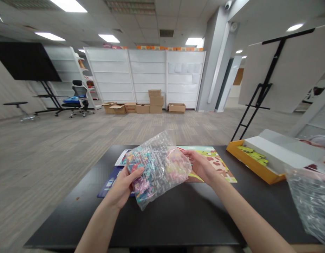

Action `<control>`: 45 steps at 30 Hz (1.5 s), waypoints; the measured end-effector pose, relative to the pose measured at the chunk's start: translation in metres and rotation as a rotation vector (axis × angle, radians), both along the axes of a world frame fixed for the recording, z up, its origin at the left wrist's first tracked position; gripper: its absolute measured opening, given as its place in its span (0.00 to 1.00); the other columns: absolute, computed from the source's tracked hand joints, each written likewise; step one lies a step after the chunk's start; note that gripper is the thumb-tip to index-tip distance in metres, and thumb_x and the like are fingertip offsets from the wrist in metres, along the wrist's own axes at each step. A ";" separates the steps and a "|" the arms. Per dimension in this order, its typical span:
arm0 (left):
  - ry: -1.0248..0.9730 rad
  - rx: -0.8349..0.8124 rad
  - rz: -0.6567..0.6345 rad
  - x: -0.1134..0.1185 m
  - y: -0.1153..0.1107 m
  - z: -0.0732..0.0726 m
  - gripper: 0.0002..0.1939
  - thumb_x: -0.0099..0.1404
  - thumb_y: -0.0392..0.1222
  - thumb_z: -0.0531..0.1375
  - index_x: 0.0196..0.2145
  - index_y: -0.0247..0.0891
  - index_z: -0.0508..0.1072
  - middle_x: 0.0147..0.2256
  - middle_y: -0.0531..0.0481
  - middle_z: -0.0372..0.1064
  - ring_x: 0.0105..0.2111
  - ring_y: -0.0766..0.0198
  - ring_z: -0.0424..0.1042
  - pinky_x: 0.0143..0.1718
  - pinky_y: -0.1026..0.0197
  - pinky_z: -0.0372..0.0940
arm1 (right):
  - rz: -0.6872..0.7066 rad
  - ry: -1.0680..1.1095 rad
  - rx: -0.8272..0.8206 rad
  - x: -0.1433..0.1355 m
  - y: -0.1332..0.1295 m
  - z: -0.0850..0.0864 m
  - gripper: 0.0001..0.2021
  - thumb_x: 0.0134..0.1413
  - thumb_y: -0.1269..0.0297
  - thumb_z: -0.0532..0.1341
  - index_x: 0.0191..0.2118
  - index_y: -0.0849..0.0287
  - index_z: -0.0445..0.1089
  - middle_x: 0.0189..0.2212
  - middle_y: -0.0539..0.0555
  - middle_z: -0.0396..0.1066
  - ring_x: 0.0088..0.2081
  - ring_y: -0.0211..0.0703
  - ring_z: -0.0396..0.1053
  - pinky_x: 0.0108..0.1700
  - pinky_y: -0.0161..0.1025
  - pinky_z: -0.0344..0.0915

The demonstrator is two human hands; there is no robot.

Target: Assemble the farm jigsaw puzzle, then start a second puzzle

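A clear plastic bag (158,172) of small colourful pieces, perhaps jigsaw pieces, is held tilted above the table. My left hand (124,184) is closed on its left side, the thumb lying across the front. Inside, blue, purple and multicoloured pieces gather at the left, with paler pink and yellow ones at the right. At the bag's right edge is my right hand (201,167), fingers stretched towards it; their tips are partly hidden, and I cannot tell how firmly they touch. Behind the bag lie a colourful printed sheet (222,163) and a dark blue printed item (108,184).
An open yellow box (253,167) with yellow-green pieces stands at the table's right. Crumpled clear plastic (310,200) lies nearer me on the black table (178,225). Beyond are a board stand (259,95), white shelving (146,75), cardboard boxes (155,102) and a screen (25,61).
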State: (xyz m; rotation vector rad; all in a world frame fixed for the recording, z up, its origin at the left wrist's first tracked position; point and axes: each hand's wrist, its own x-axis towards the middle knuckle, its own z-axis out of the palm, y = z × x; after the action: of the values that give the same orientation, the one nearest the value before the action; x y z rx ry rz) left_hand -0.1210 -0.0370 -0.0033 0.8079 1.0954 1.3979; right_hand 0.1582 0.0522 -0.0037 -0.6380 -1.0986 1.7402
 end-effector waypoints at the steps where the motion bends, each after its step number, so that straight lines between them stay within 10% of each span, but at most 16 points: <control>1: 0.006 0.001 -0.002 -0.001 -0.001 -0.002 0.39 0.54 0.47 0.74 0.60 0.39 0.67 0.51 0.41 0.77 0.48 0.49 0.78 0.46 0.55 0.75 | 0.062 -0.041 0.003 0.002 0.000 -0.001 0.21 0.50 0.46 0.71 0.45 0.55 0.78 0.45 0.54 0.79 0.46 0.47 0.76 0.47 0.41 0.71; 7: 0.006 0.059 -0.013 0.000 -0.008 -0.004 0.40 0.52 0.45 0.75 0.60 0.42 0.67 0.52 0.43 0.77 0.52 0.49 0.76 0.49 0.56 0.74 | 0.255 -0.273 -0.007 0.000 -0.015 0.004 0.24 0.49 0.55 0.74 0.52 0.51 0.74 0.44 0.53 0.79 0.38 0.42 0.77 0.38 0.37 0.71; 13: 0.067 0.178 -0.024 -0.001 -0.014 -0.001 0.33 0.51 0.42 0.75 0.53 0.40 0.70 0.54 0.42 0.76 0.55 0.48 0.74 0.56 0.51 0.70 | -0.014 -0.239 0.245 -0.002 -0.009 -0.002 0.14 0.47 0.56 0.74 0.39 0.55 0.79 0.32 0.51 0.77 0.31 0.38 0.72 0.35 0.35 0.67; 19: 0.427 0.419 -0.100 -0.014 -0.013 -0.013 0.22 0.55 0.42 0.72 0.45 0.39 0.70 0.52 0.39 0.75 0.51 0.49 0.76 0.53 0.49 0.71 | -0.187 -0.263 0.520 0.005 0.001 -0.005 0.13 0.52 0.49 0.70 0.31 0.53 0.78 0.41 0.55 0.78 0.46 0.50 0.73 0.52 0.48 0.67; 28: 1.084 0.683 -0.144 -0.045 -0.018 -0.051 0.06 0.68 0.40 0.60 0.43 0.43 0.72 0.54 0.42 0.73 0.60 0.51 0.67 0.63 0.48 0.60 | -0.071 -0.477 0.702 -0.007 0.020 -0.044 0.10 0.57 0.68 0.61 0.30 0.53 0.79 0.47 0.55 0.76 0.53 0.49 0.71 0.60 0.53 0.62; 33: 1.199 0.665 -0.257 -0.053 -0.026 -0.052 0.12 0.65 0.34 0.59 0.46 0.42 0.71 0.58 0.40 0.70 0.63 0.51 0.64 0.64 0.48 0.60 | 0.000 -0.677 0.811 -0.003 0.018 -0.038 0.09 0.55 0.71 0.60 0.32 0.54 0.79 0.49 0.56 0.74 0.54 0.50 0.70 0.60 0.52 0.62; 37: 1.232 0.560 -0.344 -0.055 -0.035 -0.042 0.20 0.63 0.30 0.56 0.52 0.42 0.70 0.61 0.40 0.66 0.65 0.52 0.62 0.66 0.46 0.60 | 0.031 -0.875 0.760 0.010 0.015 -0.026 0.10 0.52 0.67 0.64 0.42 0.56 0.74 0.43 0.55 0.75 0.41 0.45 0.73 0.43 0.42 0.70; 45: 1.288 0.398 -0.354 -0.068 -0.036 -0.022 0.23 0.66 0.31 0.46 0.48 0.45 0.76 0.59 0.49 0.71 0.62 0.58 0.67 0.66 0.49 0.59 | 0.367 -0.938 0.452 0.020 0.006 -0.008 0.17 0.57 0.50 0.64 0.28 0.60 0.69 0.21 0.48 0.68 0.22 0.35 0.66 0.23 0.32 0.59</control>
State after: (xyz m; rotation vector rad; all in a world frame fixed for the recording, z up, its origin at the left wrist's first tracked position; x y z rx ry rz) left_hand -0.1895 -0.0727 -0.0249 2.2318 1.4752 0.6909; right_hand 0.1784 0.0579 -0.0113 -1.0397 -2.2930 1.3774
